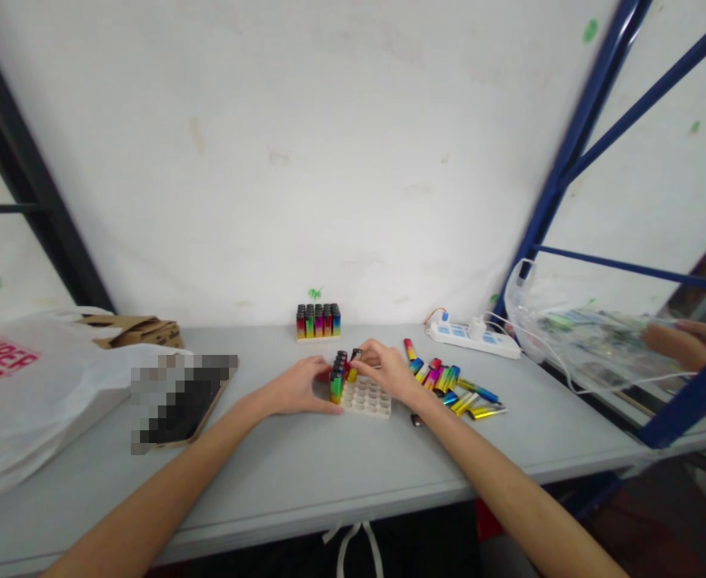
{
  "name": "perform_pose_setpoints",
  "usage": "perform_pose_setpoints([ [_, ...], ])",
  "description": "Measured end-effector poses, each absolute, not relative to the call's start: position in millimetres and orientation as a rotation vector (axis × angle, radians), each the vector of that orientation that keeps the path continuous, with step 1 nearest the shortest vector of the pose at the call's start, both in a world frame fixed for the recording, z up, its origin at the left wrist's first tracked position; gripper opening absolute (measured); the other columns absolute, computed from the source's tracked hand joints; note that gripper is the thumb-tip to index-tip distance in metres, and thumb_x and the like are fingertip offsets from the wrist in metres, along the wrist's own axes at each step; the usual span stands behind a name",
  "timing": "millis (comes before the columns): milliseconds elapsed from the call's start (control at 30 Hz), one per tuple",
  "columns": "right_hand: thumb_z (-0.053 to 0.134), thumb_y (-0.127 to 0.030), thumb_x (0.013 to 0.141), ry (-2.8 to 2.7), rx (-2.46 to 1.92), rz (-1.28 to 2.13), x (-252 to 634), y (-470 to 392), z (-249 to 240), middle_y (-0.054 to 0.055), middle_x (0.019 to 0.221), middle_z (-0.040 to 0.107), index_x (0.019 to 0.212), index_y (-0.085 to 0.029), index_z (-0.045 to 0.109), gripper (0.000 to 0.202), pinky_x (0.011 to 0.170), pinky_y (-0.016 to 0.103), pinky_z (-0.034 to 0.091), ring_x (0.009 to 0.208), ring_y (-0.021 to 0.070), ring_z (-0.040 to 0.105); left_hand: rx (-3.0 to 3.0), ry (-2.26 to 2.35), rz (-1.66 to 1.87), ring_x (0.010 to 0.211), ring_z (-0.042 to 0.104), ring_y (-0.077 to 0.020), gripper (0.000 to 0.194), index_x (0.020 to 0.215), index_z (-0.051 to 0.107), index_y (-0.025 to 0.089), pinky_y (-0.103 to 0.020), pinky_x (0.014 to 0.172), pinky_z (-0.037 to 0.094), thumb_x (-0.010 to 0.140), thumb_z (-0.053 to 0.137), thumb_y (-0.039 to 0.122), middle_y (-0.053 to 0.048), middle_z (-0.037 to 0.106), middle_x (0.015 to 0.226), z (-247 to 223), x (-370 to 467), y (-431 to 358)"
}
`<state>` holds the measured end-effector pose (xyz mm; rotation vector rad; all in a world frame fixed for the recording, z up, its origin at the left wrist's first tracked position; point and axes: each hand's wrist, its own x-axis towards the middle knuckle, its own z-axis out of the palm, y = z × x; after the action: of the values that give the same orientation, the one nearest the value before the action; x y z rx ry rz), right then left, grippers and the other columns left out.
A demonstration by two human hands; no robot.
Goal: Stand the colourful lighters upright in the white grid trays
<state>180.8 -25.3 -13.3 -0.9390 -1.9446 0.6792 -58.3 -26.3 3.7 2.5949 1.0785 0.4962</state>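
Observation:
A white plastic tray [372, 399] with round holes lies on the grey table. Along its left side stands a row of shiny multicoloured lighters [336, 385] with black tops. My left hand [297, 387] curves around the tray's left end, thumb at the near corner and fingers at the far side by the lighters. Over the tray's back part, my right hand [392, 371] pinches a yellowish lighter [353, 371] upright, close to the standing row. To the right, a loose pile of lighters [442, 377] lies on its side, partly behind my right wrist.
Against the wall stands a filled lighter tray [318, 323]. A power strip [476, 339] with cables sits back right, beside a blue rack post [561, 193]. A phone [199, 401], cardboard [141, 331] and a white plastic bag [45, 393] lie left. Another person's hand [683, 341] shows far right.

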Motion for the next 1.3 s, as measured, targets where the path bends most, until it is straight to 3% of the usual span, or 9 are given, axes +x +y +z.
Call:
perform_pose_setpoints([
  [167,0.061,-0.035,0.094,-2.086,-0.972,0.522,179,-29,-12,0.004,0.090,0.076,0.103,-0.025,0.057,0.014,0.077,0.032,0.053,0.084,0.0206,0.072,2.604,1.076,0.511,0.096,0.062,-0.0287,0.064,0.101,0.070,0.017,-0.037,0.087,0.049,0.065,0.074,0.071,-0.009,0.066,0.102,1,-59,-24],
  [300,0.061,-0.043,0.095,-2.139,-0.952,0.518,192,-26,-2,0.005,0.096,0.076,0.106,-0.023,0.063,0.023,0.083,0.031,0.051,0.091,0.0204,0.071,2.609,1.101,0.491,0.098,0.063,-0.0295,0.067,0.103,0.070,0.017,-0.037,0.089,0.050,0.065,0.074,0.072,-0.010,0.067,0.104,1,-59,-24],
  [433,0.045,-0.037,0.103,-1.905,-1.405,0.162,226,-6,2,0.011,0.094,0.073,0.111,-0.017,0.065,0.030,0.090,0.035,0.047,0.092,0.0231,0.068,2.596,1.155,0.495,0.105,0.063,-0.0340,0.072,0.105,0.070,0.018,-0.041,0.094,0.050,0.061,0.074,0.075,-0.012,0.068,0.112,0,-60,-23],
  [533,0.062,-0.026,0.091,-1.733,-1.811,0.006,248,13,-6,0.022,0.112,0.068,0.114,-0.011,0.065,0.027,0.098,0.041,0.042,0.112,0.0320,0.062,2.576,1.163,0.523,0.109,0.062,-0.0357,0.075,0.108,0.070,0.019,-0.042,0.098,0.049,0.059,0.075,0.076,-0.012,0.068,0.115,-1,-61,-23],
  [700,0.066,-0.022,0.084,-1.701,-1.781,0.245,260,31,-17,0.018,0.100,0.070,0.094,-0.014,0.068,0.012,0.091,0.037,0.047,0.106,0.0292,0.064,2.573,1.161,0.500,0.107,0.064,-0.0350,0.074,0.108,0.070,0.018,-0.041,0.096,0.051,0.061,0.075,0.075,-0.012,0.069,0.114,2,-60,-25],
  [800,0.060,-0.034,0.090,-1.712,-1.602,0.335,256,32,-13,0.009,0.087,0.067,0.091,-0.017,0.065,0.017,0.074,0.031,0.053,0.085,0.0217,0.068,2.580,1.156,0.494,0.107,0.064,-0.0355,0.077,0.110,0.070,0.017,-0.042,0.095,0.051,0.061,0.074,0.076,-0.013,0.069,0.112,1,-60,-25],
  [933,0.058,-0.054,0.086,-1.467,-1.122,0.809,242,25,-3,-0.001,0.078,0.060,0.091,-0.020,0.054,0.035,0.053,0.026,0.051,0.057,0.0128,0.060,2.578,1.164,0.519,0.113,0.062,-0.0373,0.079,0.114,0.070,0.018,-0.043,0.100,0.050,0.060,0.075,0.076,-0.014,0.069,0.118,-2,-61,-24],
  [1133,0.066,-0.054,0.080,-1.298,-0.867,1.226,219,1,13,-0.012,0.058,0.040,0.098,-0.023,0.050,0.040,0.041,0.016,0.025,0.042,0.0048,0.029,2.578,1.156,0.502,0.114,0.061,-0.0377,0.079,0.114,0.069,0.017,-0.044,0.100,0.049,0.061,0.075,0.075,-0.015,0.069,0.119,-2,-61,-24],
  [1300,0.046,-0.069,0.086,-1.135,-1.028,1.302,202,-11,15,-0.011,0.050,0.020,0.063,-0.022,0.037,0.054,0.039,0.019,0.008,0.040,0.0046,0.013,2.590,1.156,0.489,0.107,0.063,-0.0353,0.077,0.111,0.070,0.016,-0.041,0.096,0.051,0.061,0.075,0.075,-0.013,0.069,0.114,1,-60,-25],
])
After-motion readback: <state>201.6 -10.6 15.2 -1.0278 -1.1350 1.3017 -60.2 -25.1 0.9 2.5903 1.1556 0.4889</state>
